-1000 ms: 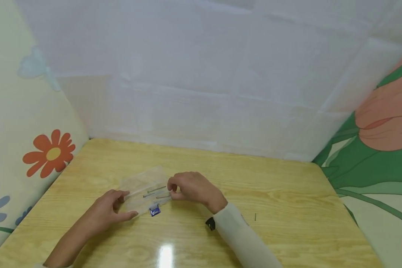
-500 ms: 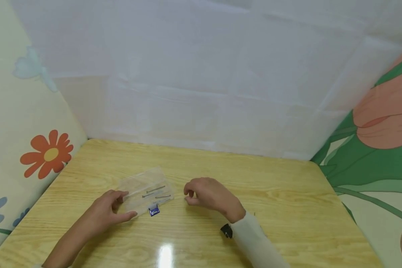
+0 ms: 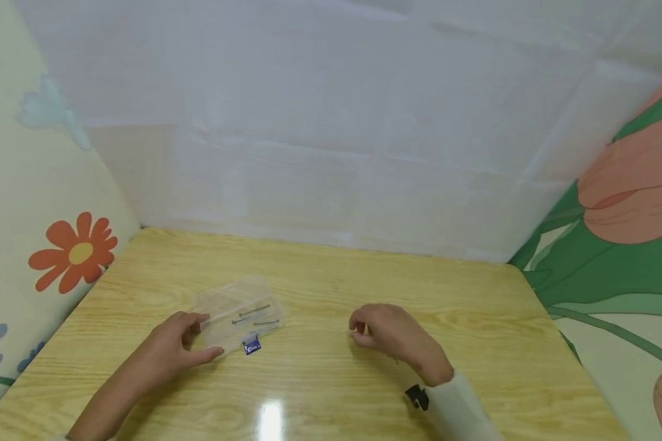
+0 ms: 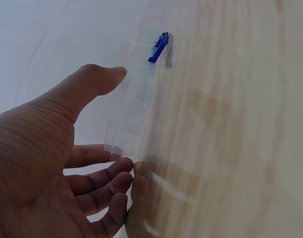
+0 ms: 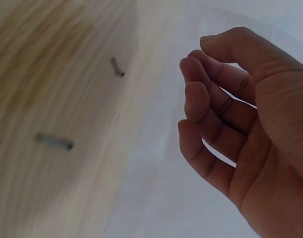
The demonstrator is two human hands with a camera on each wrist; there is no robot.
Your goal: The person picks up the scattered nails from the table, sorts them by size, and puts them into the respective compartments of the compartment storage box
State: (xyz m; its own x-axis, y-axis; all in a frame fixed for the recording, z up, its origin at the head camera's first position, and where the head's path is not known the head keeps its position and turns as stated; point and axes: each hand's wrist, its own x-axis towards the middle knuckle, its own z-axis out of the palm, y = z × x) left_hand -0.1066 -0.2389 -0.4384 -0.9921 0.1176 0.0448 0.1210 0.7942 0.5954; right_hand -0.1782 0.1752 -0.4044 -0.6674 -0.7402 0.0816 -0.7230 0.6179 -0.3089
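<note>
A clear plastic box (image 3: 219, 334) lies on the left of the table with several thin metal nails (image 3: 255, 310) in it. A blue tab (image 3: 252, 345) sits at its near side. My left hand (image 3: 168, 346) spans the box's left end, thumb and fingertips right at its edges; the left wrist view shows the fingers (image 4: 122, 164) relaxed beside the clear wall (image 4: 126, 119). Away to the right, my right hand (image 3: 394, 331) hovers over the table, fingers loosely curled, nothing between them. In the right wrist view two blurred nails (image 5: 54, 141) lie on the tabletop.
The wood-grain table (image 3: 309, 380) ends at a white sheet (image 3: 331, 153) behind. Flower-printed panels (image 3: 79, 251) stand at both sides. A black wrist clip (image 3: 417, 397) hangs by my right sleeve (image 3: 466, 410).
My right hand has moved from the box's right end toward the right and nearer to me, with nothing visible in it. The left hand and box stay nearly in place.
</note>
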